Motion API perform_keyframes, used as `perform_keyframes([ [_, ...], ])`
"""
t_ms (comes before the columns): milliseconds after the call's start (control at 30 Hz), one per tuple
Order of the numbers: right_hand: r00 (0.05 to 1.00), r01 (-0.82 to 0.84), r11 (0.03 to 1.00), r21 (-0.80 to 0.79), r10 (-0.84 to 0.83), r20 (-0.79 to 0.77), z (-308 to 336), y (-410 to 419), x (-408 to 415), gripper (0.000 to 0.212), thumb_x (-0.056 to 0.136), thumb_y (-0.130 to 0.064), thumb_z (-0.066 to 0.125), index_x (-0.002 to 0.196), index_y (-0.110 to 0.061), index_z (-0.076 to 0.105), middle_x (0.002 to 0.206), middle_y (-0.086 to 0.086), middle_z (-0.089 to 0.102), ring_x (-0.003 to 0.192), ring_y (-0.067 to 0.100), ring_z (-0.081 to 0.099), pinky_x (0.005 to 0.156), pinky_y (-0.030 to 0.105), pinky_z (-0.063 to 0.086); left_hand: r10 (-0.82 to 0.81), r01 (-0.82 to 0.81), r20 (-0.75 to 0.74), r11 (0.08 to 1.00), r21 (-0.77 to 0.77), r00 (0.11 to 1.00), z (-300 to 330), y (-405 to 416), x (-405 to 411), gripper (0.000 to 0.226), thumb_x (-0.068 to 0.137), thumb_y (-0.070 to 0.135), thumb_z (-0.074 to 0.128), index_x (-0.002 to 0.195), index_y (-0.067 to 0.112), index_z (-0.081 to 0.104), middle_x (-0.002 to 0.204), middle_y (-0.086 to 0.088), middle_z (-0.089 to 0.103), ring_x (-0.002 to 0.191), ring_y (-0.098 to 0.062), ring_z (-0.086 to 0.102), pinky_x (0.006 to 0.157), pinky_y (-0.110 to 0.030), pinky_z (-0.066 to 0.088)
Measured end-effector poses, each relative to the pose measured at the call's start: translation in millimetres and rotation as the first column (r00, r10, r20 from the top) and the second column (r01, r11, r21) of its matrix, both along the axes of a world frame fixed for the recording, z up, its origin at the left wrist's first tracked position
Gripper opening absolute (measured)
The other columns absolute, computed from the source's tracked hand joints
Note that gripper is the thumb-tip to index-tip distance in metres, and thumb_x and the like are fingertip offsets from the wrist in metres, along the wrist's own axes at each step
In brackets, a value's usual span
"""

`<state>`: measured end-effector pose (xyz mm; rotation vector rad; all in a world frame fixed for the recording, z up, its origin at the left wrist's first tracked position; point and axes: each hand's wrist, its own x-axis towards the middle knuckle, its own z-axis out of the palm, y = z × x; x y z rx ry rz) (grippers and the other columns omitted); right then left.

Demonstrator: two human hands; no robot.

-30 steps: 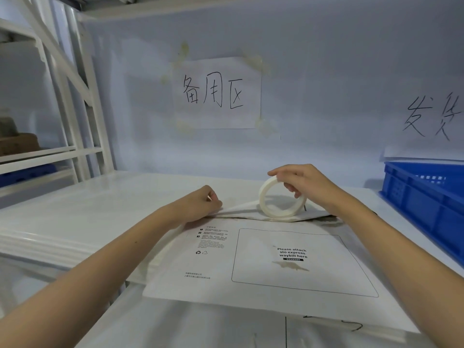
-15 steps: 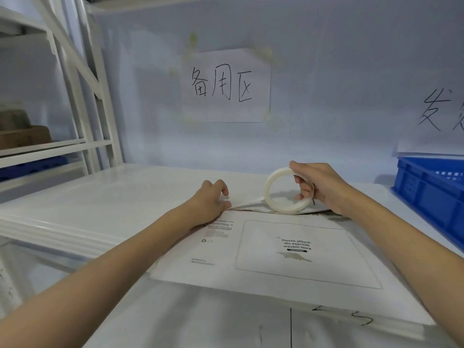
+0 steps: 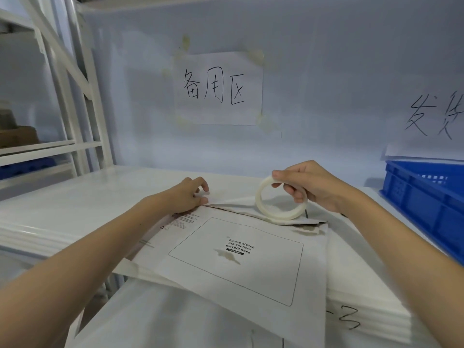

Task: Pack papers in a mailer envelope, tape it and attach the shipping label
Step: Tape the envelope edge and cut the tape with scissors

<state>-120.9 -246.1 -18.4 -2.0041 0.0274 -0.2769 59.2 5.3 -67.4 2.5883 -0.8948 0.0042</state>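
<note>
We count one white table (image 3: 82, 212), one blue crate (image 3: 424, 204) at its right edge, one white mailer envelope (image 3: 251, 277) lying flat mid-table, its printed waybill box stained, and one roll of tape (image 3: 281, 200). Our left hand (image 3: 187, 197) presses the envelope's far corner, fingers loose; our right hand (image 3: 311, 187) grips the roll, standing upright on the flap.

A white shelf (image 3: 75, 209) carries the mailer envelope (image 3: 236, 259) and, at right, a blue crate (image 3: 426, 204).
</note>
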Motion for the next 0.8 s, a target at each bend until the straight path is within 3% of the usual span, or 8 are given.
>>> perform_keyframes([
  [100, 0.999, -0.014, 1.000, 0.024, 0.015, -0.051, -2.1, 1.5, 0.8, 0.039, 0.092, -0.039, 0.062, 0.076, -0.004, 0.067, 0.054, 0.006, 0.052, 0.048, 0.019, 0.050, 0.055, 0.025, 0.046, 0.045, -0.045, 0.012, 0.999, 0.013, 0.999, -0.8, -3.9, -1.6, 0.027, 0.094, 0.029, 0.055, 0.119, 0.018, 0.050, 0.121, -0.008, 0.047, 0.103, -0.026, 0.055, 0.092, -0.034, 0.042],
  [200, 0.992, 0.006, 0.999, 0.032, -0.002, -0.123, -5.6, -3.2, 1.6, 0.049, 0.095, -0.047, 0.051, 0.064, -0.010, 0.054, 0.053, 0.009, 0.046, 0.054, 0.025, 0.058, 0.070, 0.033, 0.046, 0.112, -0.112, 0.001, 0.991, -0.072, 0.994, -3.6, -7.9, -4.0, 0.026, 0.092, 0.036, 0.054, 0.104, 0.013, 0.055, 0.111, -0.010, 0.057, 0.092, -0.025, 0.058, 0.080, -0.034, 0.044],
  [267, 0.992, 0.003, 0.995, 0.102, 0.010, -0.125, -6.6, -6.4, 3.2, 0.047, 0.097, -0.047, 0.047, 0.063, -0.014, 0.046, 0.053, 0.005, 0.037, 0.049, 0.024, 0.048, 0.067, 0.034, 0.042, 0.147, -0.149, -0.026, 0.983, -0.109, 0.989, -3.6, -10.8, -6.2, 0.040, 0.091, 0.050, 0.051, 0.100, 0.012, 0.056, 0.107, -0.009, 0.058, 0.091, -0.024, 0.057, 0.076, -0.033, 0.043],
  [367, 0.994, 0.024, 0.991, 0.133, -0.010, -0.112, -6.3, -5.2, 4.6, 0.044, 0.098, -0.041, 0.048, 0.065, -0.014, 0.041, 0.053, 0.002, 0.031, 0.045, 0.020, 0.034, 0.058, 0.031, 0.040, 0.179, -0.187, -0.094, 0.978, -0.091, 0.979, -1.0, -16.5, -13.5, 0.068, 0.081, 0.073, 0.049, 0.112, 0.013, 0.053, 0.114, -0.005, 0.049, 0.104, -0.024, 0.052, 0.084, -0.033, 0.039],
  [500, 0.995, 0.043, 0.996, 0.082, -0.036, -0.094, -6.0, -1.3, 5.0, 0.042, 0.095, -0.041, 0.054, 0.066, -0.011, 0.048, 0.051, 0.001, 0.032, 0.045, 0.018, 0.031, 0.059, 0.030, 0.036, 0.208, -0.208, -0.021, 0.978, 0.013, 0.978, -6.2, -24.1, -22.1, 0.090, 0.070, 0.081, 0.054, 0.135, 0.019, 0.041, 0.134, -0.010, 0.040, 0.132, -0.030, 0.034, 0.105, -0.042, 0.032],
  [800, 0.994, 0.029, 0.998, -0.057, -0.035, -0.100, 7.2, -10.3, -9.4, 0.039, 0.094, -0.037, 0.058, 0.077, -0.003, 0.068, 0.049, -0.001, 0.029, 0.047, 0.016, 0.025, 0.051, 0.024, 0.033, 0.183, -0.182, -0.018, 0.983, 0.018, 0.983, -7.6, -23.7, -20.4, 0.091, 0.073, 0.075, 0.057, 0.143, 0.023, 0.033, 0.141, -0.010, 0.036, 0.137, -0.031, 0.028, 0.109, -0.045, 0.030],
])
